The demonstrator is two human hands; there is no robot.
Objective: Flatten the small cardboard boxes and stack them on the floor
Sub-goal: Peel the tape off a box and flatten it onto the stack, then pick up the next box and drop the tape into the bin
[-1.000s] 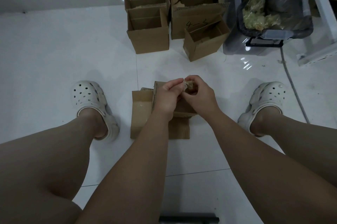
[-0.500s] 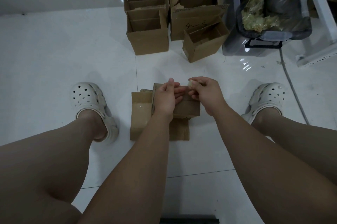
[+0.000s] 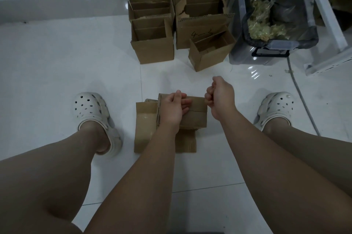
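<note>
A small brown cardboard box (image 3: 198, 117) is held low between my feet, over a pile of flattened cardboard (image 3: 144, 129) on the white tile floor. My left hand (image 3: 172, 109) grips the box at its left end, with the fingers lying across its top. My right hand (image 3: 221, 96) hovers just right of the box, off the cardboard, curled into a fist; the pale tape scrap it pinched earlier is hidden inside it. Several open boxes stand upright ahead: one (image 3: 152, 51) in the middle and a tilted one (image 3: 209, 52) to its right.
Larger open boxes (image 3: 202, 30) line the wall behind. A clear bin with a black bag (image 3: 276, 43) stands at right, beside a white frame (image 3: 327, 14). A grey cable (image 3: 302, 96) runs along the floor past my right clog (image 3: 276, 108). My left clog (image 3: 91, 108) is at left.
My right hand pulled away from the box toward the right and up, closing into a fist around the pale scrap. My left hand stayed on the box.
</note>
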